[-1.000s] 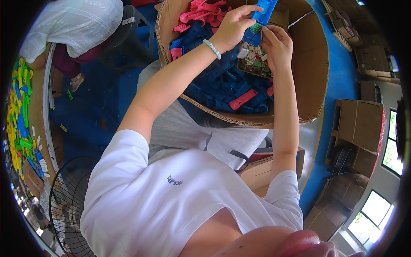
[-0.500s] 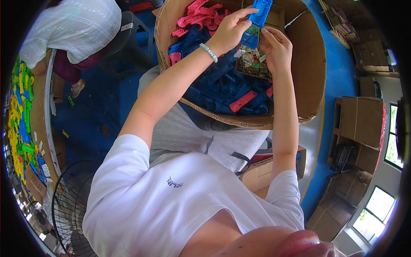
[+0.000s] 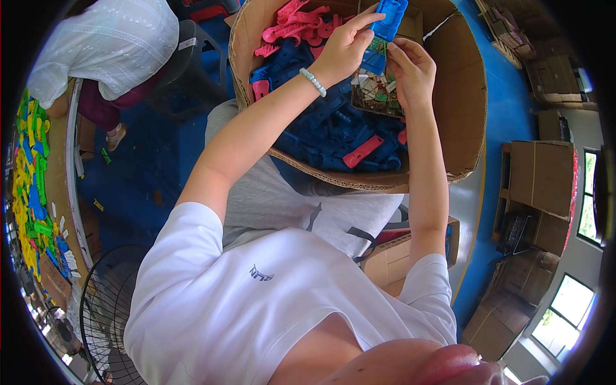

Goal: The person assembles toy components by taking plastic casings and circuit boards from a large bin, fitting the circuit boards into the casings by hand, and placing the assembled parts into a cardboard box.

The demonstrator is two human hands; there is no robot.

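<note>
A blue plastic casing [image 3: 389,20] is held up over a big cardboard box by my left hand [image 3: 340,54], whose fingers and thumb are closed on its left side. At the casing's lower end shows a small green circuit board [image 3: 378,45], with more blue plastic [image 3: 373,63] below it. My right hand [image 3: 414,69] pinches at the board's right edge with thumb and forefinger; the exact grip is partly hidden. Under the hands sits a small tray of loose circuit boards [image 3: 377,90], resting on a heap of dark blue plastic parts [image 3: 333,131].
The cardboard box [image 3: 459,83] also holds pink plastic parts [image 3: 301,25]. On the left, a person in a white top [image 3: 122,38] sits by a table edge [image 3: 69,147] near many yellow and green parts [image 3: 29,186]. A fan [image 3: 112,314] stands lower left; stacked cartons [image 3: 542,176] are on the right.
Both hands stay at the casing and circuit board, with only a slight shift of the fingers. The whole view has moved a little.
</note>
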